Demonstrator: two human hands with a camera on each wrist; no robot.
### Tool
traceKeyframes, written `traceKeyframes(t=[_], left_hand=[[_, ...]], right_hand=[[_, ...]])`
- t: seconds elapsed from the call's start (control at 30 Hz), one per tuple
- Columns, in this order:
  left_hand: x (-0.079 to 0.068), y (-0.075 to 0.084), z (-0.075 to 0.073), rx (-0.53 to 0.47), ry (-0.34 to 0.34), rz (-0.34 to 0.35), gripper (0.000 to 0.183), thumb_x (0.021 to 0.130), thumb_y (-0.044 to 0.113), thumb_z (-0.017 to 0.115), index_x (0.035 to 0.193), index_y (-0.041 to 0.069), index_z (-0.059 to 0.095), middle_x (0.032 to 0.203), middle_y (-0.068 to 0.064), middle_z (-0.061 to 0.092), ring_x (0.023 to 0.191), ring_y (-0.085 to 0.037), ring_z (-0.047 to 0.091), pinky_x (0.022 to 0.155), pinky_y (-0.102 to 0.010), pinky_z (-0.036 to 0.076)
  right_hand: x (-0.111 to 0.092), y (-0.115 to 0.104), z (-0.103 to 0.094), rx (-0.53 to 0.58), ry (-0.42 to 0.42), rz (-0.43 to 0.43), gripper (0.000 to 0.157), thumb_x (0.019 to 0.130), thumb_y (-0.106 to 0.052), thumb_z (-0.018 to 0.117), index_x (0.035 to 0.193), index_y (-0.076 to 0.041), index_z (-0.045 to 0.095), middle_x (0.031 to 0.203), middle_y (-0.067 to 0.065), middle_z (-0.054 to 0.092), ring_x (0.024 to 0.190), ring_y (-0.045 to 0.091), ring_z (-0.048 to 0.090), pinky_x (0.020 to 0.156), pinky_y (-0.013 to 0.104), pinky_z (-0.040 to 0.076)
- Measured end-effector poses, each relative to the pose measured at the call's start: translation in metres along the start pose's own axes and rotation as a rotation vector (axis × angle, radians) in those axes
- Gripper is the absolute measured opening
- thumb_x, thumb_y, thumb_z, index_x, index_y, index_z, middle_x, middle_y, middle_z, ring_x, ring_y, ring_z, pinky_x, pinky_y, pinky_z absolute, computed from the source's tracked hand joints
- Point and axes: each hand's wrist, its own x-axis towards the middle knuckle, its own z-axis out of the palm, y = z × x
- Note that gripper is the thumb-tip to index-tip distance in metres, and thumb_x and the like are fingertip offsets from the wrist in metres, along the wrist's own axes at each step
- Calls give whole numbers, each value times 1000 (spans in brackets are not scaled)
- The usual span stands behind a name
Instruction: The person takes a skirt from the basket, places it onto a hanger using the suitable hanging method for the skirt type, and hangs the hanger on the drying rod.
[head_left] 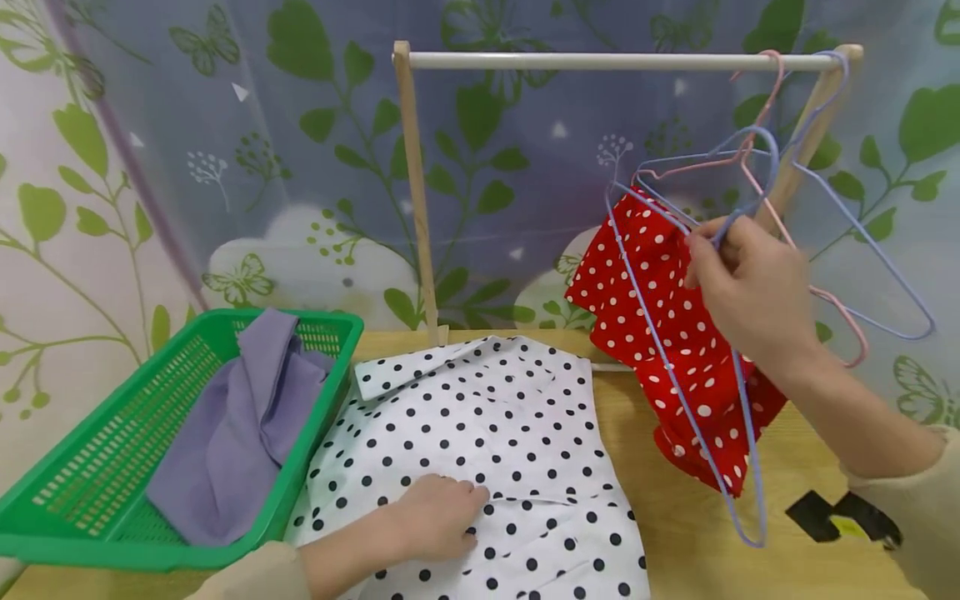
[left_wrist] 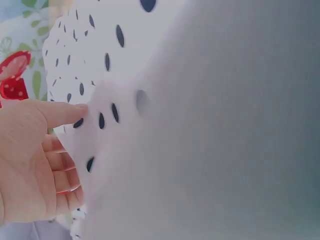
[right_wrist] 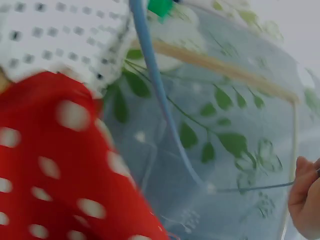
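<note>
My right hand (head_left: 757, 283) pinches a blue hanger (head_left: 775, 167) just below its hook, in front of the rack. Its frame dangles down before a red garment with white dots (head_left: 645, 250), which hangs from the rack. In the right wrist view the blue hanger (right_wrist: 159, 90) runs toward my right hand (right_wrist: 307, 200). A white cloth garment with black dots (head_left: 540, 417) lies spread on the table. My left hand (head_left: 442, 517) is on it, and in the left wrist view the left hand (left_wrist: 30, 160) holds a fold between thumb and fingers.
A rack with a white rail (head_left: 585, 61) stands at the back. A pink hanger (head_left: 765, 108) and another blue hanger (head_left: 862, 229) hang at its right end. To the left a green basket (head_left: 300, 467) holds a purple cloth (head_left: 232, 442). A black object (head_left: 813, 515) lies front right.
</note>
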Motion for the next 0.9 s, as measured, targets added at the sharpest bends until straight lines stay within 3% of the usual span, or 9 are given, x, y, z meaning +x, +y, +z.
traceKeyframes(t=[0.07,0.17,0.33,0.47,0.57,0.7,0.9], left_hand=[[3,2,-3,41,39,31,27,81,29,69,101,14,62,74,8,54,62,-6,47,61,-24,43],[9,7,-9,71,78,72,29,82,32,68,103,14,62,78,7,55,66,-5,48,63,-22,43],[25,25,-17,192,194,237,32,83,33,66,109,14,62,96,5,58,84,-7,51,75,-21,42],[49,45,-22,311,250,389,28,87,26,61,113,16,62,104,6,60,92,-7,52,77,-18,40],[70,58,-22,377,216,434,27,90,22,57,116,17,61,108,7,60,96,-6,53,78,-17,40],[93,70,-17,382,151,440,31,91,24,56,121,21,59,117,8,58,102,-5,53,82,-17,41],[119,82,-14,208,-35,387,35,92,23,55,127,27,55,124,11,54,109,-4,50,86,-19,42]], right_hand=[[-14,-2,6,-93,18,-113,13,91,-8,53,90,2,61,59,1,56,41,6,35,37,17,26],[-32,0,16,-151,-22,-175,9,88,-4,58,93,3,61,58,0,54,41,5,34,39,17,29],[-55,9,29,-178,-134,-130,7,84,-3,63,88,2,60,54,-4,49,40,6,37,41,19,37],[-61,15,36,-201,-232,-55,12,86,-7,62,76,-2,57,50,-6,45,39,7,36,40,20,35],[-59,18,39,-228,-311,-2,20,87,-9,59,69,-5,54,48,-5,39,39,9,32,38,21,31],[-55,26,42,-239,-382,45,23,88,-8,57,65,-5,52,47,-3,39,40,12,33,38,22,31],[-48,47,46,-193,-457,201,17,90,-10,54,81,2,61,52,1,49,40,15,42,39,25,37]])
